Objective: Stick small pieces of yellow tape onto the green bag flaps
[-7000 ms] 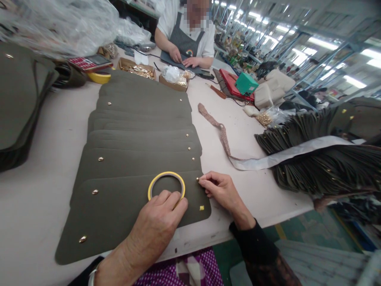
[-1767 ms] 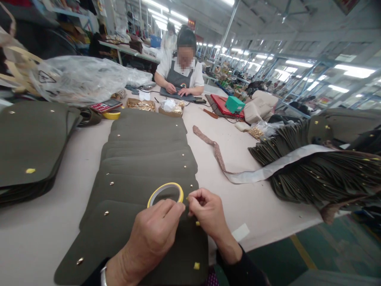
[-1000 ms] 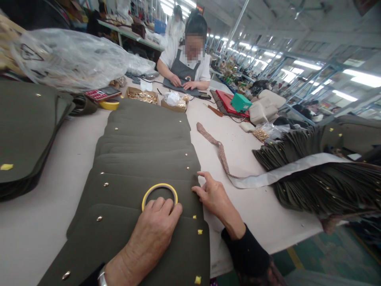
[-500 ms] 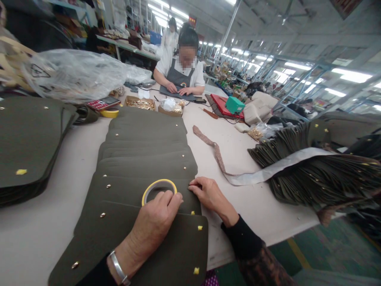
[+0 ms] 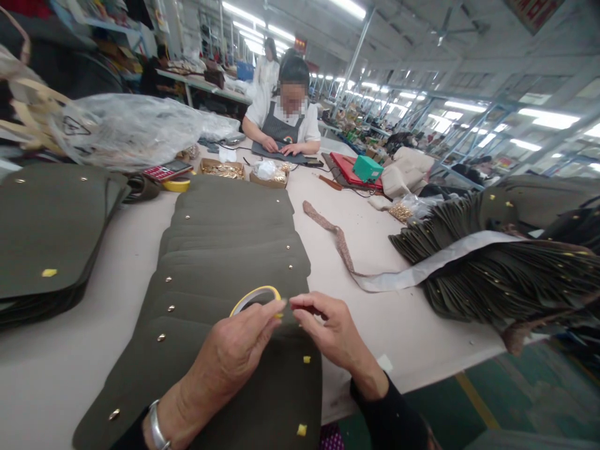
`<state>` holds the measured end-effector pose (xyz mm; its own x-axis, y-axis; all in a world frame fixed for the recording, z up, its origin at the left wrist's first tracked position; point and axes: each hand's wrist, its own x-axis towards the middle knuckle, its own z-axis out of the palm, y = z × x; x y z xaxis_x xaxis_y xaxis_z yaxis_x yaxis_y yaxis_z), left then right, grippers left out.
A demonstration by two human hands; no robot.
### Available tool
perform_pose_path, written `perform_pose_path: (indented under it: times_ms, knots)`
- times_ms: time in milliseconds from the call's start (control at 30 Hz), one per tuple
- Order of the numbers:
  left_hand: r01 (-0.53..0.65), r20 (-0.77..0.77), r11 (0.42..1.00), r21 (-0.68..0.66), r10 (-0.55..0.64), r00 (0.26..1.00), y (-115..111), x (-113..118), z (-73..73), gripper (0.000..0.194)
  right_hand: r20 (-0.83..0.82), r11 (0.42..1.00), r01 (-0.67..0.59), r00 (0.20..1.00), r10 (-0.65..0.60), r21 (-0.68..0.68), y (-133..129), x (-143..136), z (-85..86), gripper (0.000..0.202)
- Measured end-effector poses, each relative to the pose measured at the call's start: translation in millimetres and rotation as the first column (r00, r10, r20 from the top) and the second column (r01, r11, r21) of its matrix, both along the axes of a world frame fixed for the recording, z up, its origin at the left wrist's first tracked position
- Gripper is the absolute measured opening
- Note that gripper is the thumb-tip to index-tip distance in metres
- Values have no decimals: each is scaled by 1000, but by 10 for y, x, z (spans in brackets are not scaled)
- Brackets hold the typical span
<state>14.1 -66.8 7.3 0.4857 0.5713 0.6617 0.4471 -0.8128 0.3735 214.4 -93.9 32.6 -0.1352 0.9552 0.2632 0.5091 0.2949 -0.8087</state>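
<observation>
Two bare hands over one run of overlapped olive panels (image 5: 229,250), mid-table. Left hand (image 5: 234,350) grips one yellow tape roll (image 5: 259,291), tilted up above the panels; one yellow bit (image 5: 279,315) shows at its fingertips. Right hand (image 5: 334,328) just beside, to the right, thumb and forefinger extended toward the roll; cannot tell whether anything small is pinched there.

On the panels: five gold studs (image 5: 161,337) counted down the left side, three smaller ones on the right, farther off. Two yellow tabs (image 5: 302,430) plain at the near right.

Left: one pile of panels (image 5: 51,231), one yellow tab and two studs on top. Far: two small boxes (image 5: 222,170) of parts, one green box (image 5: 368,169). Right: one bundle of dark pieces (image 5: 506,281), one pale strip (image 5: 422,270) across it. Across the table, one co-worker (image 5: 284,125), both hands on a dark piece.
</observation>
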Motion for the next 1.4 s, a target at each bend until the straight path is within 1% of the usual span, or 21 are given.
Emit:
perform_pose_path:
  times_ms: [67,133,267,367,467,533,600,633,667,700,767,800,833,900,933,1033,1100,1200,1267,1333,1400]
  knots:
    - [-7,-24,1000,-8,7,1000,-32,-9,0,37,12,994,-60,998,59,89,-26,-97,15,18]
    - [-23,-56,999,-33,21,998,-60,-19,-14,42,40,984,-91,995,86,155,-37,-162,14,18]
    - [-70,-77,997,-42,67,995,-104,-37,-42,38,147,963,-134,984,101,234,-41,-208,-18,14]
    - [-65,-64,998,-7,65,996,-127,-49,-28,30,232,942,-144,970,74,303,-50,-214,-62,14]
    - [-36,-106,995,-92,26,994,-139,-56,-4,20,296,912,-126,955,5,390,-77,-236,-116,15]
    - [-31,-153,986,-161,6,988,-144,-52,1,20,285,901,-86,957,-44,426,-107,-272,-141,15]
    - [-37,-174,986,-166,8,985,-147,-37,-3,20,205,928,17,974,-100,371,-138,-322,-142,14]
    - [-37,-168,988,-149,12,986,-147,-25,-6,20,133,956,87,983,-128,281,-148,-345,-135,12]
    - [-36,-155,991,-126,16,988,-146,-10,-8,19,39,978,147,987,-154,145,-150,-363,-127,11]
    - [-33,-137,994,-101,19,990,-143,5,-9,18,-65,983,181,981,-181,-19,-140,-369,-119,10]
    - [-23,-93,998,-55,18,996,-131,32,-11,15,-254,939,174,933,-254,-297,-83,-328,-120,11]
    - [-21,-67,999,-34,19,998,-122,41,-15,14,-320,912,163,901,-293,-376,-36,-277,-132,13]
    - [-26,-52,1000,-16,25,998,-111,47,-23,13,-361,893,165,872,-330,-418,18,-207,-153,15]
    - [-58,-92,998,2,58,994,-86,50,-55,11,-367,870,194,849,-380,-453,132,-37,-213,20]
    - [-83,-154,997,0,82,985,-74,49,-78,10,-342,860,193,859,-381,-471,183,48,-247,22]
    - [-142,-404,989,-45,112,908,-50,54,-148,8,-220,848,160,927,-305,-506,284,213,-330,24]
    - [-150,-495,985,-87,87,864,-44,66,-176,9,-130,855,157,959,-251,-495,314,230,-349,22]
    - [-155,-523,977,-144,58,850,-40,81,-179,10,25,876,175,983,-183,-450,340,177,-326,16]
    - [-161,-520,972,-171,49,853,-37,84,-170,11,134,906,172,982,-129,-387,361,137,-294,15]
    - [-159,-517,969,-191,39,855,-35,82,-166,12,241,934,155,967,-78,-321,388,107,-261,15]
    - [-155,-512,966,-206,28,858,-33,77,-172,13,336,948,149,941,-48,-281,417,84,-233,15]
